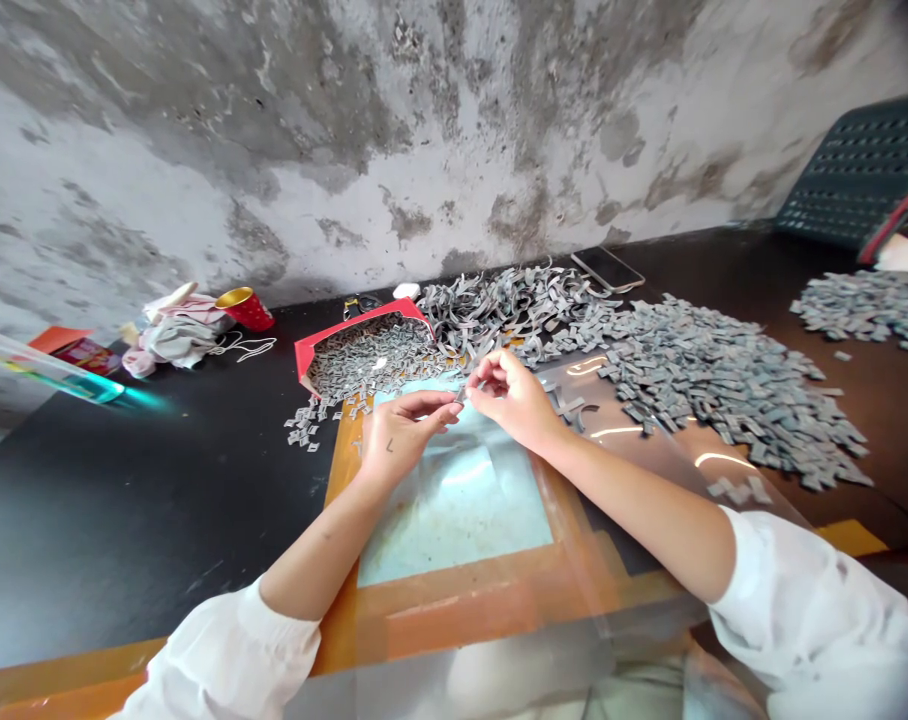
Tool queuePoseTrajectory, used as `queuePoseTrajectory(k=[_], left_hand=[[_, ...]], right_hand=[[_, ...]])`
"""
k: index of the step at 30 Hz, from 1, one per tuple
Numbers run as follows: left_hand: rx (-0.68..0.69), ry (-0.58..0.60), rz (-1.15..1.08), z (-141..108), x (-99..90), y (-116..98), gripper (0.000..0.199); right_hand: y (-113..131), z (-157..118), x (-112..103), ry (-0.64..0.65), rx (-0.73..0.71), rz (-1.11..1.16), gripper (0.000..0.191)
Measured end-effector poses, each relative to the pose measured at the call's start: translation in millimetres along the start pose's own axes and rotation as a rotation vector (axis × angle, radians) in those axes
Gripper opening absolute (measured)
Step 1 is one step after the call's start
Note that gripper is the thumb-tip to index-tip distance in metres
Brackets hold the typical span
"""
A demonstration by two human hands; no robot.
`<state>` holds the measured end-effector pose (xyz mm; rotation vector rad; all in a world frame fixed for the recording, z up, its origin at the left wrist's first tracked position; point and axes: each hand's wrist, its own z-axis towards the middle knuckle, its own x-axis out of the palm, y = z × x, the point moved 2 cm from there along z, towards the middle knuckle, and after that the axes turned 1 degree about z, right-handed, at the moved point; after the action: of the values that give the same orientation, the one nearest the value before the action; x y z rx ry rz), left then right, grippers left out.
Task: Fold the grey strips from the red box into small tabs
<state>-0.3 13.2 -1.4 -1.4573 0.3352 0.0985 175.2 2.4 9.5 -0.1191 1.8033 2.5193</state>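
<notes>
On my feed, the person's right hand (pixel 511 398) is curled, with its thumb and fingertips closed on a small grey folded piece (pixel 461 394). The left hand (pixel 407 432) reaches in from the other side, its fingers (pixel 435 406) extended toward the same piece. From here I cannot tell whether it grips the piece or only comes very close.

Both hands are above a pale blue panel in an orange frame (pixel 454 510), with a clear plastic sheet (pixel 619 420) lying across it on the black desk (pixel 124 520). Just beyond the left hand, a red-edged cardboard box lid (pixel 364 320) holds a heap of small grey pieces (pixel 371 362), and some have spilled onto the desk in front of it. Long grey strips (pixel 499 305) lie tangled behind the hands, and a broad pile of grey folded pieces (pixel 724 385) spreads to the right. A black smartphone (pixel 608 270) lies by the wall. Further left are a red cup with a gold rim (pixel 245 308) and a crumpled white cloth (pixel 176 338).
</notes>
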Motion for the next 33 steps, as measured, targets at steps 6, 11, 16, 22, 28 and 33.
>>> queuePoseTrajectory(k=[6, 11, 16, 22, 28, 33], left_hand=[[0.078, -0.052, 0.071, 0, -1.3, -4, 0.031], [0.158, -0.06, 0.068, -5, 0.1, -13, 0.033], [0.194, -0.062, -0.04, -9, 1.3, -23, 0.042], [0.248, -0.061, 0.063, -8, 1.3, -21, 0.033], [0.266, -0.079, 0.196, -9, 1.4, -20, 0.015], [0.29, -0.108, 0.264, -12, 2.7, -25, 0.009]], right_hand=[[-2, 2, -2, 0.135, 0.027, -0.02, 0.019], [-7, 4, -4, 0.075, 0.044, -0.012, 0.017], [-13, 5, -3, 0.072, 0.144, 0.076, 0.021], [-17, 4, -1, 0.073, 0.206, 0.149, 0.025], [-15, 3, 2, 0.11, 0.211, 0.168, 0.023], [-14, 2, 4, 0.137, 0.158, 0.14, 0.023]])
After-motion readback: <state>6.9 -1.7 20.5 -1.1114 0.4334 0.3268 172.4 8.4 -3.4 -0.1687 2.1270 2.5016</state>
